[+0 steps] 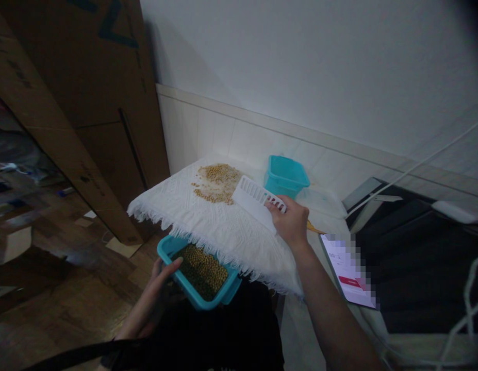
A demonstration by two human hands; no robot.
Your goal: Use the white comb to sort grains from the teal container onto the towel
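Observation:
My left hand (155,293) grips the near rim of a teal plastic box (169,249) filled with yellow beans (203,270), holding it below the fringed front edge of a white towel (208,226). My right hand (290,222) is closed on a white slotted plastic scraper (254,197) resting on the towel. A pile of loose beans (217,183) lies on the towel just left of the scraper's far end. A second teal box (285,176) stands behind the scraper near the wall.
A large cardboard box (87,103) stands at the left beside the table. A paper sheet (349,270) lies at the right of the towel, next to a dark surface (416,257) with white cables (416,165). Wooden floor lies at the lower left.

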